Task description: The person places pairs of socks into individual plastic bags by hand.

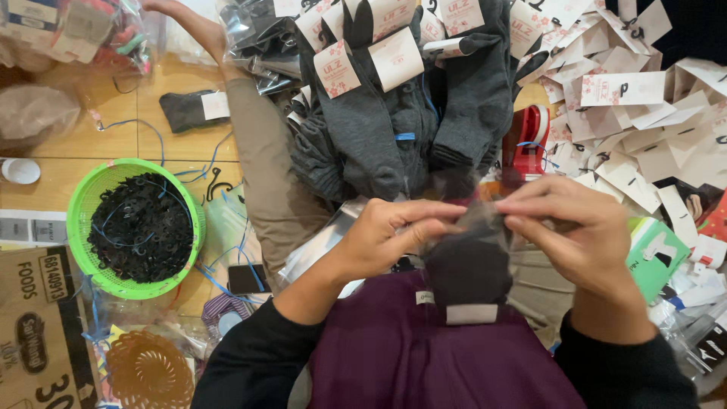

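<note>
My left hand (394, 235) and my right hand (575, 231) both pinch the top edge of a clear plastic bag (469, 220) that holds a folded dark sock (469, 269) with a white paper band at its lower end. The bag hangs between my hands above my lap, over a maroon garment (424, 356). Just beyond my hands lies a pile of dark grey socks (401, 121) with white paper tags.
A green basket (82, 204) of small black hooks sits on the wooden floor at left, next to a cardboard box (34, 326). Loose white tags (636, 129) spread at right, near a red tape dispenser (530, 136). Another person's arm (197, 30) reaches in at top left.
</note>
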